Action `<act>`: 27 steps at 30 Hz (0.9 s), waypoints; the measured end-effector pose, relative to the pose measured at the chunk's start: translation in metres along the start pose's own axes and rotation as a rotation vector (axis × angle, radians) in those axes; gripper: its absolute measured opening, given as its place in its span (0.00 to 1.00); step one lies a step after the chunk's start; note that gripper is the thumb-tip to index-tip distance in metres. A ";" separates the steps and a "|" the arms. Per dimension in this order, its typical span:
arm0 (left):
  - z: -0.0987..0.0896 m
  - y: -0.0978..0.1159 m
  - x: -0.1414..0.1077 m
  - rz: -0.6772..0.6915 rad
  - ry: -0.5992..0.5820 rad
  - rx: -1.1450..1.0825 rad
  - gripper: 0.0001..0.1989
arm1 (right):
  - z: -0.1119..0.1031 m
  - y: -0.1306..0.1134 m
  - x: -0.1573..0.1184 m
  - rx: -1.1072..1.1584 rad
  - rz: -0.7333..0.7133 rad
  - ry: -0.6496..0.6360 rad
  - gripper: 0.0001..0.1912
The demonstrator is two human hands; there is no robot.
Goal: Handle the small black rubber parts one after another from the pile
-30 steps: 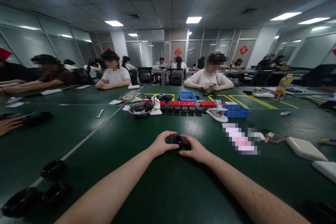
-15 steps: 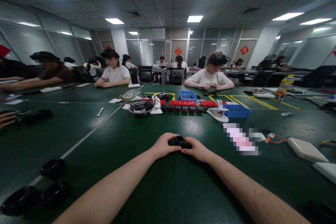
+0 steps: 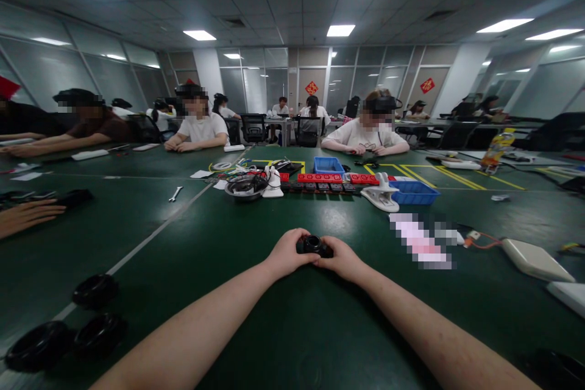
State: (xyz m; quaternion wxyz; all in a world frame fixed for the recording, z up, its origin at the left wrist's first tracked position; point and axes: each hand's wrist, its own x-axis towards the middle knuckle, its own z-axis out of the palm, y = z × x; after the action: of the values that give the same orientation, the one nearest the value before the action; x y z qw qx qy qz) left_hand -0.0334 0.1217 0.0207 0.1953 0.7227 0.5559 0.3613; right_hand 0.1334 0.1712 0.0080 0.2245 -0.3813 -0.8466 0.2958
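Note:
Between my two hands, over the green table [image 3: 256, 329], is a small black round part [image 3: 313, 243] with a circular opening facing up. My left hand [image 3: 291, 255] curls round its left side, thumb in front and fingers behind. From the right, my right hand [image 3: 342, 259] grips it with the thumb at the near edge. The two thumbs nearly meet in front. Fingers cover much of the part's sides and underside. Several larger black ring-shaped parts, among them a ring [image 3: 98, 336], lie at the lower left, away from my hands.
Ahead are a power strip [image 3: 320, 178], a white clamp [image 3: 381, 195], coiled cables [image 3: 244, 186] and blue bins [image 3: 415, 193]. A wrench [image 3: 175, 194] lies left; a beige box [image 3: 539, 259] is right. A co-worker's hand [image 3: 34, 216] rests at left. Another person [image 3: 365, 134] sits opposite.
My left fingers have shifted slightly round the black part, which both hands still hold in the same place. The co-worker's hand at left has come further into view.

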 end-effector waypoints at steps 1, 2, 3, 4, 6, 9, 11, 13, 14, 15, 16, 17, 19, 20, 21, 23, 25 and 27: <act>0.001 0.001 0.000 -0.011 0.010 0.010 0.19 | 0.001 0.000 0.000 -0.021 0.008 0.014 0.16; 0.003 0.002 -0.001 -0.027 0.023 0.021 0.19 | 0.003 0.001 0.000 -0.046 0.015 0.035 0.15; 0.005 0.003 -0.001 -0.049 0.039 0.032 0.18 | 0.005 0.001 0.000 -0.073 0.021 0.060 0.14; 0.007 0.004 -0.001 -0.072 0.058 0.044 0.18 | 0.007 0.001 0.001 -0.103 0.029 0.090 0.14; 0.011 0.005 -0.001 -0.121 0.098 0.065 0.19 | 0.011 0.000 0.001 -0.164 0.052 0.148 0.13; 0.015 0.005 0.000 -0.170 0.130 0.079 0.19 | 0.015 -0.005 0.002 -0.267 0.084 0.194 0.12; 0.016 0.005 0.001 -0.179 0.136 0.082 0.18 | 0.016 -0.010 0.002 -0.338 0.091 0.198 0.10; 0.016 0.004 0.002 -0.176 0.141 0.086 0.18 | 0.015 -0.014 0.002 -0.393 0.090 0.194 0.08; 0.016 0.004 0.002 -0.171 0.144 0.086 0.17 | 0.015 -0.015 0.002 -0.411 0.086 0.189 0.08; 0.016 0.004 0.002 -0.165 0.146 0.085 0.17 | 0.015 -0.017 0.003 -0.422 0.082 0.184 0.07; 0.016 0.003 0.002 -0.159 0.146 0.085 0.17 | 0.015 -0.017 0.003 -0.430 0.077 0.180 0.07; 0.016 0.003 0.001 -0.152 0.143 0.086 0.18 | 0.015 -0.017 0.002 -0.433 0.073 0.177 0.08; 0.015 0.003 0.000 -0.138 0.130 0.087 0.19 | 0.014 -0.017 0.001 -0.424 0.077 0.173 0.10; 0.014 0.003 0.000 -0.129 0.121 0.082 0.20 | 0.013 -0.015 0.000 -0.407 0.081 0.170 0.12; 0.012 0.002 -0.001 -0.119 0.113 0.069 0.22 | 0.011 -0.014 -0.001 -0.376 0.076 0.165 0.14; 0.009 0.001 -0.002 -0.086 0.099 0.019 0.27 | 0.006 -0.010 -0.004 -0.269 0.025 0.140 0.19; 0.004 -0.001 -0.002 -0.044 0.081 -0.049 0.31 | 0.000 -0.005 -0.006 -0.132 -0.046 0.096 0.27; 0.000 -0.003 -0.001 -0.007 0.060 -0.113 0.31 | -0.004 -0.001 -0.007 -0.019 -0.069 0.041 0.33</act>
State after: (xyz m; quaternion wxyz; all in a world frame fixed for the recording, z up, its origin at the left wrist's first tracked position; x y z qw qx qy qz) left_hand -0.0353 0.1219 0.0184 0.2204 0.6974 0.5427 0.4130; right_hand 0.1397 0.1671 0.0106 0.2481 -0.3597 -0.8574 0.2720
